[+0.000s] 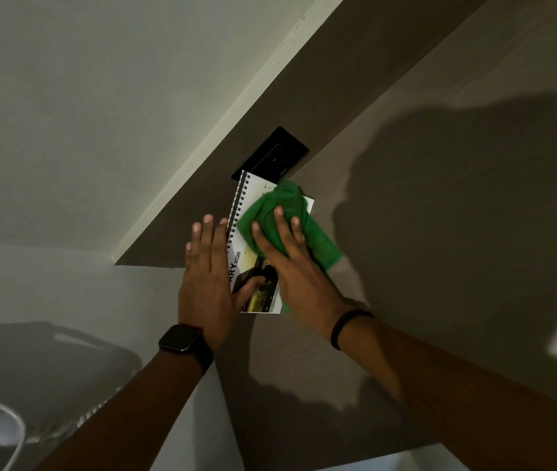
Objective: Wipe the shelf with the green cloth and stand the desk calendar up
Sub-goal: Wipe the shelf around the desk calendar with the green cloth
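The spiral-bound desk calendar [255, 188] lies flat on the brown shelf [440, 215], its wire spine along its left edge. My right hand [290, 266] presses the bunched green cloth [270, 212] down on the calendar's upper half, fingers spread over the cloth. My left hand [205, 277] lies flat at the calendar's left edge, its thumb resting on the printed picture. Both hands cover much of the calendar's lower part.
A black wall socket plate [272, 154] sits on the brown back panel just beyond the calendar's top. A pale wall [83, 113] borders the shelf on the left. A white rounded object [5, 419] shows at bottom left. Shadows of my arms fall across the shelf.
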The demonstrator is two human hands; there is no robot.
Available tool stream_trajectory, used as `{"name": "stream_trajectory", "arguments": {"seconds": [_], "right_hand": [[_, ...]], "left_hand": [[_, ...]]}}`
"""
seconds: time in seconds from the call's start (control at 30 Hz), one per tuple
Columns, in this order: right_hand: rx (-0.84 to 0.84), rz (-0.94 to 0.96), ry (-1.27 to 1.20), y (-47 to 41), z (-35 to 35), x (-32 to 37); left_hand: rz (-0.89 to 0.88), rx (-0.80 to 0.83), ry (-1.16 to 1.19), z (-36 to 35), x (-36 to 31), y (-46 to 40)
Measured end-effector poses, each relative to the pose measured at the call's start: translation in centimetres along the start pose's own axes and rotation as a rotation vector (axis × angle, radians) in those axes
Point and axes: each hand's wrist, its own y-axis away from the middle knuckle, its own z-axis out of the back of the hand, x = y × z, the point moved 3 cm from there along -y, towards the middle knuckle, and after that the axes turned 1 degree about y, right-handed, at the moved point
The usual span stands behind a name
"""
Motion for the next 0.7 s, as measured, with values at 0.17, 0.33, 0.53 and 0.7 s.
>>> {"name": "stream_trajectory", "arguments": {"seconds": [0.17, 0.33, 0.53, 0.7], "right_hand": [[-0.118, -0.14, -0.105, -3.4, 1.6, 0.2], [0.05, 0.02, 0.018, -0.3, 0.4, 0.4], [0.1, -0.106, -0.111, 1.3, 6.3, -0.5], [0.091, -0.208, -0.006, 0.3, 17.6, -0.1]], "left_hand": [[0.014, 0.001, -0.012, -0.1, -0.2, -0.1], [0.018, 0.014, 0.004, 0.0, -0.2, 0.0], [0.048, 0.06, -0.065, 0.5, -0.1, -0.1], [0.177, -0.111, 0.065, 2.3, -2.9, -1.4]]}}
